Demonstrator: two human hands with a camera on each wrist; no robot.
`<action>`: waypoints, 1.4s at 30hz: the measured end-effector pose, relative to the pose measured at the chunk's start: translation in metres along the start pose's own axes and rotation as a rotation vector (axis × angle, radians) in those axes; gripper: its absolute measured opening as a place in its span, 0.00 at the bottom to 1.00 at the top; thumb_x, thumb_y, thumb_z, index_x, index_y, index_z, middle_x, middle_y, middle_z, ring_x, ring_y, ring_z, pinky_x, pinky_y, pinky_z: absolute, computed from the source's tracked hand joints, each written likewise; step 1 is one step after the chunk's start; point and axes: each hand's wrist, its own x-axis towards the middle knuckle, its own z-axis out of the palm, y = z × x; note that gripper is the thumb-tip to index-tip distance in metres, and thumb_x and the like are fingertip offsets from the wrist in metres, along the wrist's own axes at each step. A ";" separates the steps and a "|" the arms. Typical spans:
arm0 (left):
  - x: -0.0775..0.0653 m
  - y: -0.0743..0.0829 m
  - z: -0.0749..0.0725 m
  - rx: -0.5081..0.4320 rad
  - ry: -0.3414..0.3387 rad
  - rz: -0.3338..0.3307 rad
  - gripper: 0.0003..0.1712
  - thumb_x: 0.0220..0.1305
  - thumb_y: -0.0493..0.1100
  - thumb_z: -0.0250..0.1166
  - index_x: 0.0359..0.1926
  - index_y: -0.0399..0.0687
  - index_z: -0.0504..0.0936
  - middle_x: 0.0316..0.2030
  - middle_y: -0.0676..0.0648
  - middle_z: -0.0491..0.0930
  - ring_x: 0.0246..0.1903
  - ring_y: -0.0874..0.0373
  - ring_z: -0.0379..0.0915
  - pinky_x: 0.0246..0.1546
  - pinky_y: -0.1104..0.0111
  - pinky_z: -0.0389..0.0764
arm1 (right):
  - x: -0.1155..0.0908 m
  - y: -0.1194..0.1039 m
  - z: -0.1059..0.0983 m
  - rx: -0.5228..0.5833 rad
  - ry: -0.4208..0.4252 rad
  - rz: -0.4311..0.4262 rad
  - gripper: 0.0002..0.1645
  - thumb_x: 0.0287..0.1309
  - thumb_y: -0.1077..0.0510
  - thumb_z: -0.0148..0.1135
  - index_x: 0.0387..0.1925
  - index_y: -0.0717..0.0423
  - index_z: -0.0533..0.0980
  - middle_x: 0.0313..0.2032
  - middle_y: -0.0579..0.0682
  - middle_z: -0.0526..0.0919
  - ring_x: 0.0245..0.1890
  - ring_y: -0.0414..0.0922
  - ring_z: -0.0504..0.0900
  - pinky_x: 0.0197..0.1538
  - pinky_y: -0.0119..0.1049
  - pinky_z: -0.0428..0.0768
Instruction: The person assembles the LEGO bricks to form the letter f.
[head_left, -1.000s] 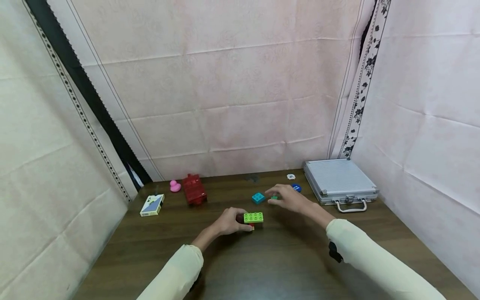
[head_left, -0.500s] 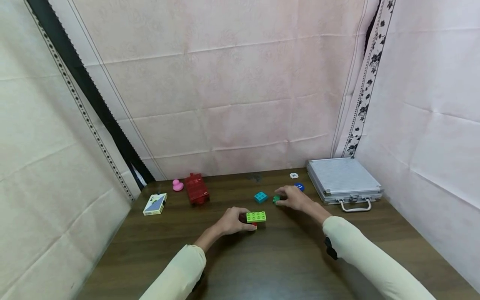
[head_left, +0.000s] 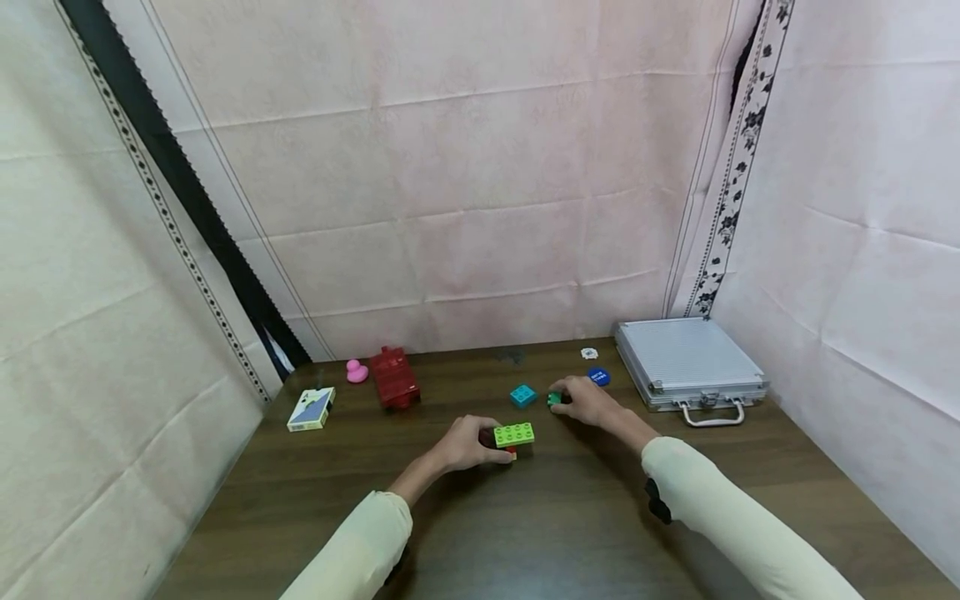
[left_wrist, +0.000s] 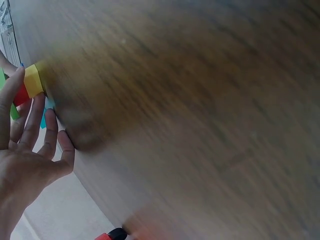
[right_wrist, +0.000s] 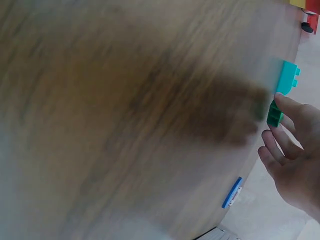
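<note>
In the head view my left hand (head_left: 462, 444) grips a stack of toy bricks between thumb and fingers. On top of the stack is a lime-green studded brick (head_left: 513, 434); the left wrist view shows a red brick (left_wrist: 21, 95) and a yellow brick (left_wrist: 33, 81) under it. Farther right, my right hand (head_left: 588, 402) pinches a small green brick (right_wrist: 274, 115) with thumb and fingertips, low at the tabletop. A turquoise brick (head_left: 522, 395) lies just left of the green one and stands upright on the wood.
Behind the right hand lie a blue chip (head_left: 598, 376) and a white chip (head_left: 589, 353). A silver case (head_left: 690, 362) is at the back right. Toward the left are a red toy vehicle (head_left: 393, 377), a pink duck (head_left: 356, 372) and a card box (head_left: 311, 409).
My right hand has come down from above the green brick, and its fingers have closed on it. The left hand keeps holding the stack, while the head view has shifted slightly.
</note>
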 end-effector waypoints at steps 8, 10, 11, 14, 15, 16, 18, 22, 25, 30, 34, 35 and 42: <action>-0.001 -0.002 0.000 0.002 -0.002 -0.009 0.29 0.59 0.53 0.79 0.57 0.45 0.85 0.41 0.53 0.85 0.38 0.62 0.77 0.42 0.66 0.81 | -0.007 -0.012 -0.007 0.112 0.063 -0.054 0.21 0.63 0.62 0.73 0.56 0.63 0.80 0.46 0.55 0.87 0.48 0.51 0.86 0.49 0.47 0.84; -0.002 -0.003 0.000 -0.013 -0.001 -0.007 0.29 0.60 0.53 0.79 0.58 0.44 0.85 0.42 0.52 0.84 0.39 0.61 0.77 0.43 0.64 0.81 | -0.010 -0.019 -0.010 0.129 0.064 -0.064 0.23 0.63 0.62 0.73 0.57 0.63 0.79 0.49 0.56 0.87 0.50 0.52 0.85 0.51 0.48 0.84; -0.002 -0.003 0.000 -0.023 0.001 -0.007 0.29 0.60 0.53 0.79 0.58 0.45 0.85 0.42 0.52 0.84 0.39 0.60 0.77 0.44 0.63 0.81 | -0.011 -0.022 -0.012 0.138 0.067 -0.077 0.23 0.63 0.62 0.73 0.58 0.63 0.79 0.50 0.56 0.86 0.51 0.53 0.85 0.52 0.49 0.84; -0.004 -0.002 -0.001 -0.051 0.011 -0.002 0.28 0.60 0.52 0.79 0.59 0.47 0.84 0.44 0.51 0.85 0.41 0.58 0.78 0.44 0.62 0.82 | -0.016 -0.036 -0.016 0.156 0.076 -0.130 0.24 0.64 0.62 0.72 0.59 0.64 0.79 0.53 0.59 0.86 0.51 0.54 0.85 0.52 0.50 0.83; -0.004 -0.002 -0.001 -0.058 0.016 0.001 0.28 0.60 0.52 0.79 0.59 0.48 0.84 0.44 0.51 0.85 0.41 0.58 0.79 0.44 0.62 0.82 | -0.017 -0.040 -0.017 0.164 0.078 -0.149 0.24 0.64 0.62 0.72 0.60 0.65 0.79 0.53 0.59 0.85 0.51 0.54 0.85 0.52 0.49 0.83; -0.005 -0.001 -0.001 -0.063 0.020 0.008 0.28 0.61 0.51 0.79 0.59 0.48 0.84 0.44 0.51 0.85 0.41 0.57 0.79 0.43 0.63 0.82 | -0.018 -0.044 -0.019 0.170 0.083 -0.168 0.24 0.64 0.62 0.72 0.59 0.65 0.80 0.54 0.59 0.85 0.51 0.54 0.85 0.52 0.49 0.83; -0.005 -0.001 -0.002 -0.066 0.028 0.021 0.26 0.61 0.51 0.78 0.59 0.49 0.85 0.44 0.51 0.85 0.41 0.58 0.79 0.42 0.64 0.81 | -0.020 -0.050 -0.020 0.182 0.081 -0.202 0.24 0.64 0.61 0.73 0.59 0.65 0.80 0.54 0.59 0.85 0.52 0.56 0.85 0.53 0.50 0.84; -0.006 0.000 -0.003 -0.074 0.034 0.051 0.23 0.64 0.50 0.76 0.57 0.49 0.85 0.44 0.51 0.86 0.41 0.58 0.79 0.40 0.64 0.81 | -0.024 -0.060 -0.019 0.207 0.071 -0.247 0.24 0.63 0.58 0.74 0.58 0.64 0.81 0.54 0.57 0.84 0.54 0.59 0.84 0.55 0.52 0.83; -0.006 -0.001 -0.003 -0.079 0.033 0.063 0.21 0.65 0.50 0.75 0.56 0.49 0.86 0.43 0.51 0.86 0.41 0.58 0.80 0.40 0.64 0.81 | -0.027 -0.066 -0.016 0.205 0.064 -0.270 0.23 0.63 0.57 0.74 0.57 0.63 0.82 0.53 0.56 0.85 0.53 0.58 0.84 0.55 0.52 0.83; -0.006 -0.003 -0.002 -0.073 0.035 0.058 0.20 0.65 0.50 0.75 0.55 0.50 0.86 0.43 0.54 0.86 0.42 0.60 0.80 0.42 0.64 0.82 | -0.030 -0.076 -0.012 0.219 0.039 -0.265 0.22 0.62 0.58 0.75 0.56 0.61 0.82 0.52 0.55 0.87 0.52 0.56 0.85 0.55 0.51 0.83; -0.005 -0.003 -0.001 -0.072 0.042 0.067 0.20 0.65 0.50 0.76 0.54 0.50 0.86 0.43 0.54 0.86 0.42 0.60 0.81 0.44 0.64 0.83 | -0.032 -0.082 -0.007 0.199 0.037 -0.264 0.19 0.62 0.58 0.75 0.54 0.57 0.83 0.49 0.51 0.88 0.51 0.52 0.86 0.54 0.48 0.84; -0.005 -0.003 -0.001 -0.073 0.045 0.072 0.20 0.65 0.50 0.76 0.54 0.49 0.86 0.43 0.53 0.86 0.43 0.59 0.82 0.44 0.63 0.83 | -0.032 -0.083 -0.006 0.192 0.037 -0.268 0.19 0.62 0.57 0.75 0.53 0.56 0.83 0.49 0.51 0.88 0.51 0.51 0.87 0.54 0.47 0.84; -0.003 -0.002 0.000 -0.085 0.058 0.088 0.20 0.65 0.48 0.76 0.55 0.46 0.86 0.44 0.50 0.87 0.44 0.55 0.83 0.46 0.60 0.84 | -0.033 -0.088 0.002 0.220 0.007 -0.273 0.19 0.63 0.57 0.74 0.54 0.58 0.82 0.48 0.52 0.89 0.51 0.50 0.87 0.52 0.43 0.85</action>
